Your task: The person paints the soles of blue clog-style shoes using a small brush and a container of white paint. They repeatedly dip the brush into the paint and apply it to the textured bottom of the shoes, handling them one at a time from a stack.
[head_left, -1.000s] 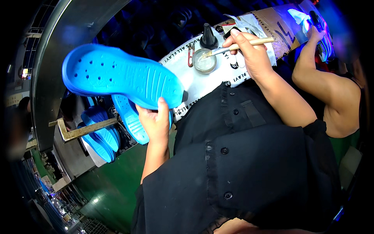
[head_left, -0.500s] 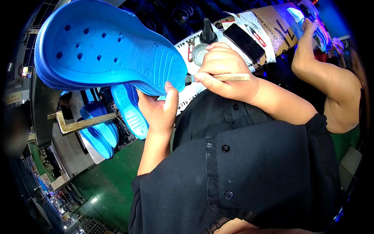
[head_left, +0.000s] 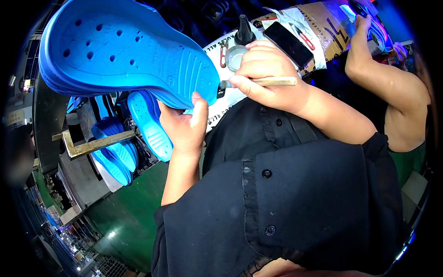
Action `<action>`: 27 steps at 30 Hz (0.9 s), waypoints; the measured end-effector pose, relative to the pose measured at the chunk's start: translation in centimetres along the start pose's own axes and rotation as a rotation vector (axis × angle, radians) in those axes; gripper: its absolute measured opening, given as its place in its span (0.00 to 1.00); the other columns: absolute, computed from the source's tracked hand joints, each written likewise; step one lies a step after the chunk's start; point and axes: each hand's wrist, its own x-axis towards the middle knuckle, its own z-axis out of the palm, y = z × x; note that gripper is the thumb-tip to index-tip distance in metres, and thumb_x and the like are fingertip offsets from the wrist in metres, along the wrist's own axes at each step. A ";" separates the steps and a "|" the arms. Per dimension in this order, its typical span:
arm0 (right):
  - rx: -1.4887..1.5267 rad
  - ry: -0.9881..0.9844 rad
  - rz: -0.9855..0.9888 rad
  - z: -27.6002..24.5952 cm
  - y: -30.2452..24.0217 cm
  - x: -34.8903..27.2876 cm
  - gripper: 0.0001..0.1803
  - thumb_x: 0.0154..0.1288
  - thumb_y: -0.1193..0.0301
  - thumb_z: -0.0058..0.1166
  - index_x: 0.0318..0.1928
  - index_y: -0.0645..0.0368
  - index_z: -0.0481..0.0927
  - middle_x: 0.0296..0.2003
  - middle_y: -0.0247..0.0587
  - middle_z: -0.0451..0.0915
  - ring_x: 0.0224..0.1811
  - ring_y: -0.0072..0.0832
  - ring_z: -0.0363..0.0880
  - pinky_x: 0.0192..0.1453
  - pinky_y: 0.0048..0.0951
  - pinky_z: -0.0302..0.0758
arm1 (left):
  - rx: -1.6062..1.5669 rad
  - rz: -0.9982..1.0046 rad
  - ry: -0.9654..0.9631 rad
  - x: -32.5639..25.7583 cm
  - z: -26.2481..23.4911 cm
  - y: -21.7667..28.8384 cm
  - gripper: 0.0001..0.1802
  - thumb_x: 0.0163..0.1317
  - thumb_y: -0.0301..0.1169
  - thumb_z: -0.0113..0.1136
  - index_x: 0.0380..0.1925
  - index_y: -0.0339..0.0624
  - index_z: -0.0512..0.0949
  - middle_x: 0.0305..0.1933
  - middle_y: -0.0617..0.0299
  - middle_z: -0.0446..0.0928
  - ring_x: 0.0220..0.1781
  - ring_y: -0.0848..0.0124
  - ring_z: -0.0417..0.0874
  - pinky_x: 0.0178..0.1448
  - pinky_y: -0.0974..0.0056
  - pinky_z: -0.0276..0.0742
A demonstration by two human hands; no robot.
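Note:
My left hand [head_left: 187, 122] grips a stack of blue shoe soles [head_left: 134, 51] at the heel end, thumb on the upper edge and fingers underneath. The top sole has several round holes in its toe part and ridges toward the heel. My right hand [head_left: 267, 71] pinches a small brush [head_left: 279, 81] with a pale wooden handle. Its bristle end is at the rim of the heel; whether it touches is unclear. Just below the bristles is a small black piece [head_left: 221, 93] with pale marks, beside the heel.
Beyond my right hand are a clear dish [head_left: 235, 57], a black cone-tipped bottle [head_left: 244, 31], red-handled snips [head_left: 223, 54] and a phone [head_left: 288, 45] on wrapped cardboard [head_left: 318, 23]. More blue soles [head_left: 151, 127] lie left, by a metal bracket [head_left: 99, 142]. A co-worker's arm [head_left: 369, 69] is at right.
The stack of soles has shifted slightly left and up with my left hand. My right hand and the brush have risen a little, and more of the small black piece shows.

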 end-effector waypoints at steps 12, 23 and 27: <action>0.002 -0.062 0.032 -0.4 -0.2 -0.5 0.10 0.54 0.67 0.60 0.20 0.57 0.80 0.18 0.35 0.77 0.24 0.30 0.75 0.38 0.30 0.68 | 0.043 0.042 0.037 0.1 0.2 -0.2 0.24 0.50 0.22 0.60 0.49 0.28 0.66 0.41 0.52 0.77 0.41 0.69 0.79 0.49 0.66 0.73; 0.067 0.009 0.051 0.7 -0.3 -0.4 0.12 0.55 0.66 0.61 0.19 0.57 0.80 0.18 0.36 0.77 0.24 0.32 0.76 0.36 0.32 0.70 | 0.037 0.049 -0.046 0.0 0.3 -0.5 0.27 0.53 0.19 0.58 0.53 0.30 0.61 0.46 0.52 0.73 0.47 0.68 0.76 0.55 0.66 0.69; 0.070 0.023 0.075 0.2 -0.2 -0.5 0.12 0.55 0.66 0.60 0.19 0.57 0.80 0.18 0.36 0.78 0.24 0.32 0.77 0.35 0.31 0.71 | 0.031 0.068 -0.046 0.1 0.4 -0.8 0.27 0.53 0.19 0.58 0.54 0.30 0.60 0.46 0.51 0.73 0.47 0.68 0.76 0.56 0.66 0.70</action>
